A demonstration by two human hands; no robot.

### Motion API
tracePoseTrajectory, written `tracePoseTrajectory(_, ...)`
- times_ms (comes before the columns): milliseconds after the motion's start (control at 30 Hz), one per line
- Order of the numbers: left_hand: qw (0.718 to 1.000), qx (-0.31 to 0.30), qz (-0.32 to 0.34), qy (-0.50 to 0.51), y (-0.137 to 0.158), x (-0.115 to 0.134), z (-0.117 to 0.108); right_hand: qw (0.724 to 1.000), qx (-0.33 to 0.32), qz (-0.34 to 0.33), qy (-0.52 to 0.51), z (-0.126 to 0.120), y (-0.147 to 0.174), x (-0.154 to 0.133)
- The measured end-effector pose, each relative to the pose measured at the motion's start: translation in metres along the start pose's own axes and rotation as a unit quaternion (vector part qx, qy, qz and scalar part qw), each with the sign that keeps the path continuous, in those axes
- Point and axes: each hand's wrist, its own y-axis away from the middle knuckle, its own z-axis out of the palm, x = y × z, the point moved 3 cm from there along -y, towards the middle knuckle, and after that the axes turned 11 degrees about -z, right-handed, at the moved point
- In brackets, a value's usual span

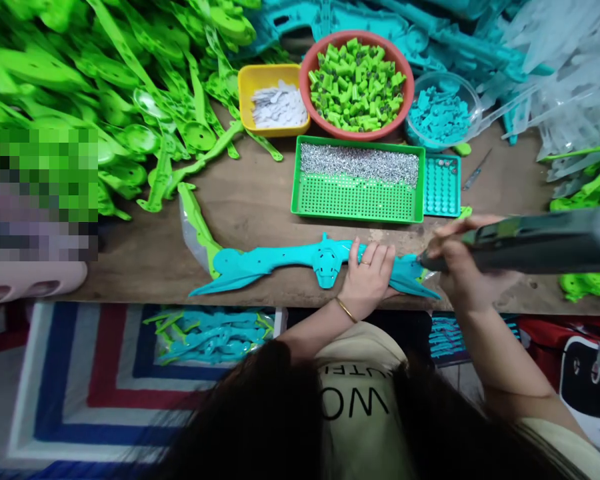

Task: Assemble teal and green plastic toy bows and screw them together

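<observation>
A turquoise plastic toy bow [290, 256] lies along the front of the bench, with a lime-green and clear limb [198, 227] at its left end. My left hand [369, 277] is closed around its right half, fingers over the top edge. In my right hand [461, 270] is a dark electric screwdriver [540, 241], held level, its tip at the bow's right end. Blur and my fingers hide the exact contact there. Above the bow stands a green perforated tray [355, 200] with small silver screws [360, 163] heaped along its far side.
Behind the tray stand a yellow tub [244, 100] of white pieces, a red bowl [306, 87] of green parts and a clear tub [475, 110] of turquoise parts. Lime-green pieces [130, 100] pile up left, translucent ones [575, 73] right. Below the bench is a box [65, 373] with bows.
</observation>
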Motion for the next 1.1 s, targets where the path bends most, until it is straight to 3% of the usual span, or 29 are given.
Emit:
tracePoseTrajectory(133,1.0,-0.006,0.006,-0.01,-0.008,-0.002,-0.003,0.983,0.124,-0.134,0.0,0.035,-0.056,0.017)
tracePoseTrajectory(267,1.0,0.0,0.016,-0.019,-0.009,-0.003,-0.001,0.978,0.148,-0.117,0.093,0.064,-0.085,0.069)
tracePoseTrajectory(367,1.0,0.007,0.018,-0.025,-0.008,-0.003,0.001,0.981,0.145,-0.102,0.083,0.07,-0.087,0.093)
tracePoseTrajectory(733,0.999,0.023,0.017,-0.023,-0.006,-0.004,-0.002,0.982,0.148,-0.111,0.021,0.067,-0.08,0.092)
tracePoseTrajectory(967,0.997,0.058,0.025,0.052,-0.005,-0.003,-0.007,0.986,0.116,-0.12,0.017,0.068,-0.079,0.098)
tracePoseTrajectory(1100,0.987,0.104,0.003,0.121,-0.015,-0.01,-0.024,0.982,0.134,-0.132,-0.002,0.064,-0.083,0.083)
